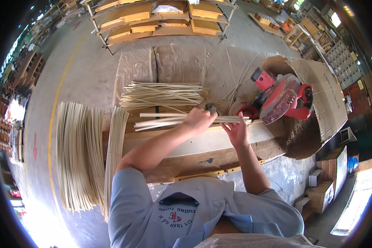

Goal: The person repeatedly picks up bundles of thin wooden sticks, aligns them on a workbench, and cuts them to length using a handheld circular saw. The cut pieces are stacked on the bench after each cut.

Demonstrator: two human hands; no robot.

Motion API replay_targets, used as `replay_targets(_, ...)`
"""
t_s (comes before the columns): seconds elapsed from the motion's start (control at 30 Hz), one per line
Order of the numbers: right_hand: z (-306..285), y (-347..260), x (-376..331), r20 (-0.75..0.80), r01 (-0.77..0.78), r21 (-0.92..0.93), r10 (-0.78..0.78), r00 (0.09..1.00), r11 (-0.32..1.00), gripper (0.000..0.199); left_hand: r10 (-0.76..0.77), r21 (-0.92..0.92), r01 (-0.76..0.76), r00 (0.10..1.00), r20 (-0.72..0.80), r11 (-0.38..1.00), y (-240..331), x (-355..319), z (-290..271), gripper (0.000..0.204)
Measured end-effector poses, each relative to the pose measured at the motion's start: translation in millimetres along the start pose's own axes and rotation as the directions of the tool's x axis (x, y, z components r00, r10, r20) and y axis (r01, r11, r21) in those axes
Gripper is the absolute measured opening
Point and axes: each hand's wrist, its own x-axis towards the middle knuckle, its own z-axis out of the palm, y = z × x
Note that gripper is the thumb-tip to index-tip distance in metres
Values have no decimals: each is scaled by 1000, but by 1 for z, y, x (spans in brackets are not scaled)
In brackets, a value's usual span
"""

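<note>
My left hand [200, 120] is closed around a small bundle of thin, pale sticks [157, 121], held level over the workbench. The bundle's left ends stick out well past my fist. At its right end, my right hand [238, 133] has its fingers over the sticks and the thumb apart on the near side. Just beyond my hands lies a loose pile of similar sticks [161, 95]. A red miter saw [281, 99] stands right of my right hand, partly in front of an open cardboard box. A small dark metal part [211, 108] shows behind my left hand.
Long bundles of pale strips [76, 157] hang over the bench's left end. A pale board [194, 142] runs along the near edge. The cardboard box [324, 99] encloses the saw's right side. Beyond the plastic-wrapped surface [180, 64] stands a rack [153, 27] with wooden pieces.
</note>
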Motion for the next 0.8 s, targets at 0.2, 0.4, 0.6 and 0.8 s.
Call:
replay_targets(0.2, -1, 49, -13, 283, 387, -662, -264, 922, 642, 29, -45, 58, 40, 995, 87, 998, -92, 25, -41, 15)
replay_targets(0.4, 92, 84, 32, 379, 399, -894, 133, 916, -203, 35, -170, 84, 156, 962, 212, 984, -194, -14, 18, 13)
replay_targets(0.6, 95, 147, 121, 158, 535, -706, 634, 757, -463, 48, -176, 73, 163, 955, 239, 984, -209, -28, 59, 16)
replay_targets(0.8, 83, 173, 138, 88, 530, -666, 651, 754, -524, 53, -320, 91, 307, 889, 327, 947, -226, -44, 72, 14)
